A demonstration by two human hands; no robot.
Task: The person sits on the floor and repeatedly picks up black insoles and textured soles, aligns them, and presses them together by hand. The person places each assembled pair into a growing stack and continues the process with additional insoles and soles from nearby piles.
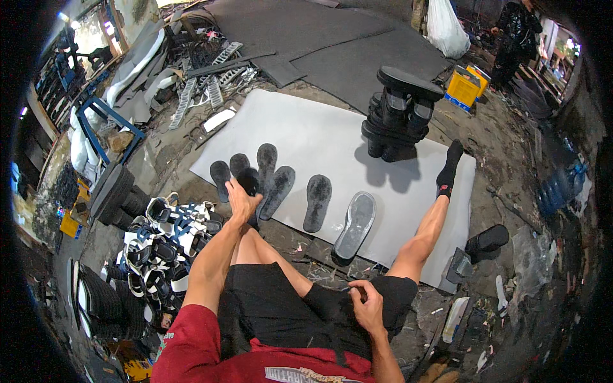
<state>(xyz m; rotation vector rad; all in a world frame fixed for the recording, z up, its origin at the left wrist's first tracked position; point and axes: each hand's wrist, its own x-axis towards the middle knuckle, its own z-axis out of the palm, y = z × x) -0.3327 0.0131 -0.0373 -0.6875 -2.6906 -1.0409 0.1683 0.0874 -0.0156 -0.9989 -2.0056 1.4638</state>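
My left hand [241, 203] is closed on a black, rounded shoe sole [248, 180], held over the soles on the white sheet; most of it is hidden by my hand. Around it several dark grey soles lie flat in a fan: one at the left [219, 179], one at the top [267, 158] and a slanted one [278, 191]. Farther right lie a single sole [317, 203] and a light-rimmed sole [355, 223], its heel toward me. My right hand [367, 306] rests near my right thigh, thumb and fingertips pinched on something small and dark.
The white sheet [255, 121] carries a stack of black soles [396, 118]. A heap of white-and-black sandals [159, 249] and stacked soles [115, 191] stand at left. Behind lie dark sheets [319, 45], a yellow crate [463, 89] and a white sack [447, 29]. A person [517, 32] stands far right.
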